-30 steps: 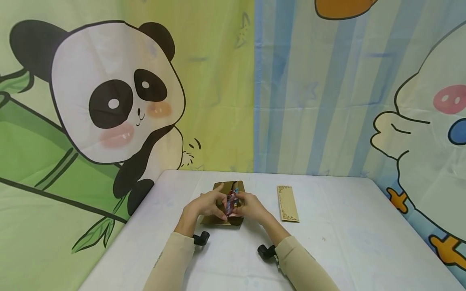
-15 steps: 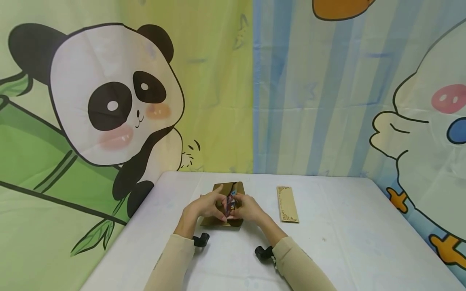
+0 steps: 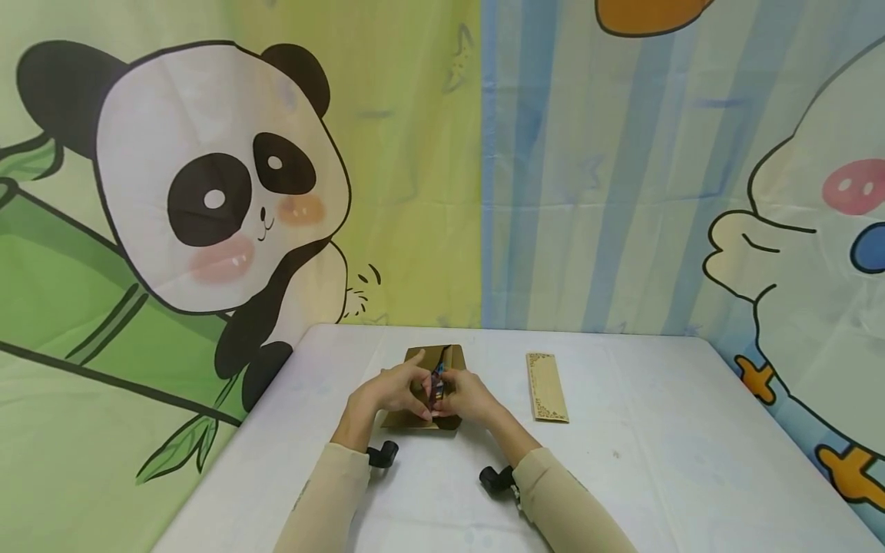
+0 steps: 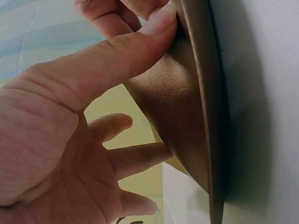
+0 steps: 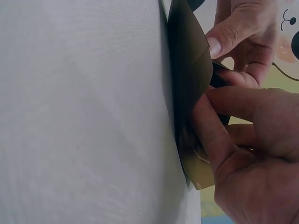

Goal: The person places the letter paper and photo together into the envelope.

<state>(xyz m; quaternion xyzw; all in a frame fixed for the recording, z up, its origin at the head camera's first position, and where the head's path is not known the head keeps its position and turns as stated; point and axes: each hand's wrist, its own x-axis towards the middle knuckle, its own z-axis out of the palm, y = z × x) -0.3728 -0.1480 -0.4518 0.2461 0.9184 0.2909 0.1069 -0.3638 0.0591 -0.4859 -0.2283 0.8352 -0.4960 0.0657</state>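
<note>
A brown paper envelope with a slight sheen lies on the white table, partly hidden by both hands. Its near edge bows up in the left wrist view, where the left thumb presses on the envelope. The left hand holds this edge, its other fingers spread. Between the hands shows a narrow strip of a colourful printed card. The right hand pinches this card, fingers bent and close to the left hand's fingertips. Seen from the right wrist, the card looks dark, and the envelope stands bent beside the fingers.
A long tan paper piece with an ornate dark border lies flat to the right of the hands. Behind the white table hangs a cartoon-printed cloth with a panda on it.
The right hand has moved slightly left, toward the left hand. Less of the colourful card shows between the hands. The left hand and the envelope have stayed about where they were.
</note>
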